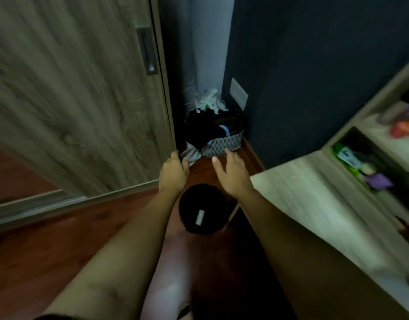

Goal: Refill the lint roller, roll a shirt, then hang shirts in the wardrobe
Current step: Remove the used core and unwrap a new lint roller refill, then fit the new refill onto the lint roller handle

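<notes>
A patterned laundry basket [224,146] stands in the corner on the wood floor, piled with dark clothes [202,129]. The wardrobe's wood-grain sliding door [78,100] fills the left side. My left hand [173,172] is stretched toward the door's lower edge with its fingers curled; whether it holds anything cannot be made out. My right hand [231,173] reaches toward the basket with fingers spread and nothing in it. A black round bin [202,209] with a small white roll [200,217] inside sits below both hands. No lint roller shows.
A pale wooden desk [314,204] with shelves of blurred small items [360,167] stands at the right. A dark blue wall [314,77] with a white socket plate [238,93] is behind the basket. White bags [209,101] lie in the corner. My bare leg [175,273] is below.
</notes>
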